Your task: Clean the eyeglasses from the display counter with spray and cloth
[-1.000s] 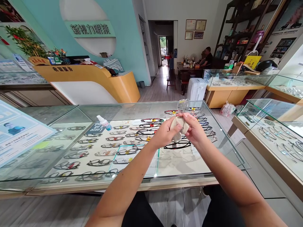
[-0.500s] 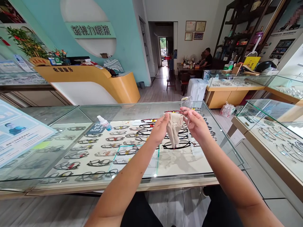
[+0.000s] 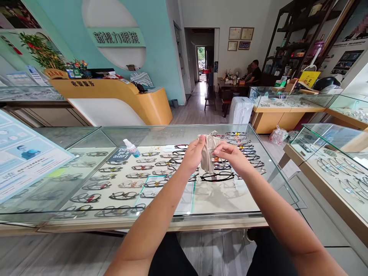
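My left hand [image 3: 195, 153] is closed on a beige cloth [image 3: 207, 157], thumb on top, and the cloth hangs down in loose folds. Thin-rimmed eyeglasses [image 3: 213, 135] show partly above and beside the cloth, the rest hidden by it. My right hand [image 3: 230, 153] pinches at their right side, fingertips close against the cloth. Both hands are above the glass display case [image 3: 161, 132]. Beneath them, inside the case, lies a black-framed pair of glasses [image 3: 217, 176].
A white spray bottle [image 3: 131, 148] stands on the case, left of my hands. A blue-and-white printed sheet [image 3: 28, 153] juts in from the left. Another glass case [image 3: 330, 153] is at the right. A person [image 3: 254, 73] sits at the table in back.
My right hand has come down and left toward the cloth, bringing the eyeglasses lower and closer to it. The left hand still grips the cloth. The view has shifted slightly.
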{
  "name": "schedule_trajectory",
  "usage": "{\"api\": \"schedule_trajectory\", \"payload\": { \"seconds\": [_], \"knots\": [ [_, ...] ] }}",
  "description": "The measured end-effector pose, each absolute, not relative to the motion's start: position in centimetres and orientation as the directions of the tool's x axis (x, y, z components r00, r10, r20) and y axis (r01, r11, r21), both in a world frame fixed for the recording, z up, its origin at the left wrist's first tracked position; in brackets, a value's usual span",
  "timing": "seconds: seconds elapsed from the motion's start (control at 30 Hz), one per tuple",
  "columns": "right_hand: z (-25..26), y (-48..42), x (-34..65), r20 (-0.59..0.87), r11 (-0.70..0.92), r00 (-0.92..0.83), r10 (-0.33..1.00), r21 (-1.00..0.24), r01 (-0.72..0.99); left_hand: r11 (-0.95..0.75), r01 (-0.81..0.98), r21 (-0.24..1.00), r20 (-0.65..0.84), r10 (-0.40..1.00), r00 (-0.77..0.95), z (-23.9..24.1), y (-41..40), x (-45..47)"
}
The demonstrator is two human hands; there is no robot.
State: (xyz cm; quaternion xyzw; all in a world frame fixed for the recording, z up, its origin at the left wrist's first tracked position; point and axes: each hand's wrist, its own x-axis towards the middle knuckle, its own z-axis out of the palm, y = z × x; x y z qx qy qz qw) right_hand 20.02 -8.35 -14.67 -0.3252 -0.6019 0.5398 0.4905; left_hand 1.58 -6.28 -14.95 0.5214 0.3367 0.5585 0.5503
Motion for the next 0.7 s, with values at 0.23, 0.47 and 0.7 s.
{"api": "schedule_trajectory", "payload": {
  "seconds": [0.23,0.47,0.7],
  "knots": [
    [-15.1,-8.2,20.2,0.196,0.148,-0.315,0.929,-0.974,-0.171,-0.166,-0.264,0.95,0.212,0.965,0.155,-14.5,-6.2,1.1],
    [-14.7,-8.3,20.4,0.185,0.108,-0.29,0.939,-0.959,-0.261,-0.148,-0.232,0.961,0.224,0.911,0.346,-13.2,-6.7,0.4],
    [-14.9,-8.8,19.4,0.173,0.071,-0.409,0.896,-0.965,-0.252,-0.366,-0.144,0.919,0.379,0.922,0.079,-14.0,-7.3,1.6]
  ]
}}
